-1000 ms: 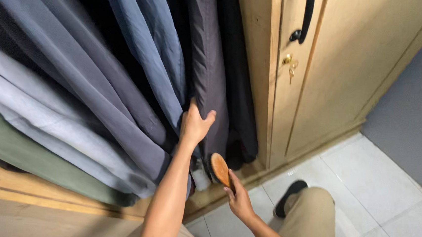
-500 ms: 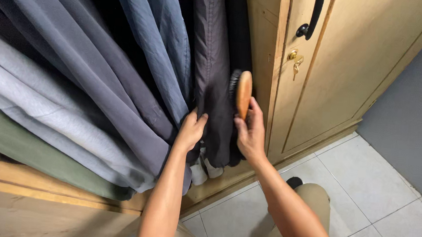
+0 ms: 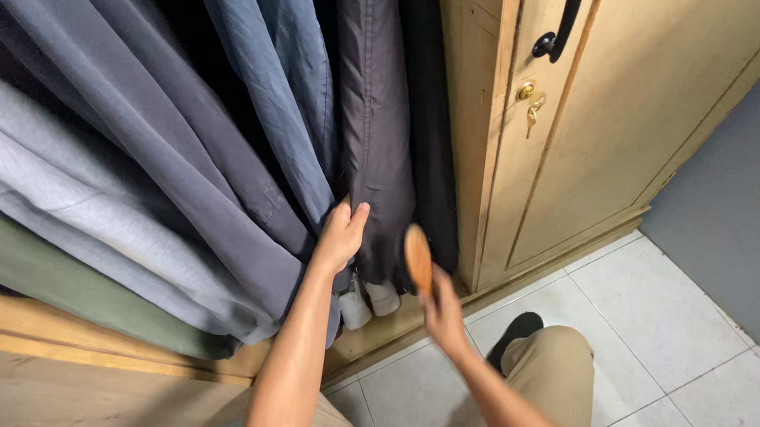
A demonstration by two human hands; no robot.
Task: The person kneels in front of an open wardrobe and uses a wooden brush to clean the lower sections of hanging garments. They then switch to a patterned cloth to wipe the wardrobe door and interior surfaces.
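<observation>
Several pairs of trousers hang side by side in an open wooden wardrobe. My left hand (image 3: 340, 236) grips the lower leg of the dark grey trousers (image 3: 375, 124), holding the cloth taut. My right hand (image 3: 442, 314) holds a small oval wooden brush (image 3: 418, 258) against the bottom hem of the same trousers. A black pair (image 3: 430, 137) hangs just right of them, next to the wardrobe's centre post.
Blue-grey trousers (image 3: 268, 99), lighter grey ones (image 3: 61, 191) and a green pair (image 3: 28, 278) hang to the left. The shut wardrobe door (image 3: 636, 124) has a black handle (image 3: 561, 25) and a key in its lock (image 3: 531, 100). White floor tiles (image 3: 657, 331) lie below; my knee (image 3: 556, 377) is bent.
My right hand has swept the brush down the dark grey trousers, from mid-leg to the hem. My left hand has stayed on the cloth.
</observation>
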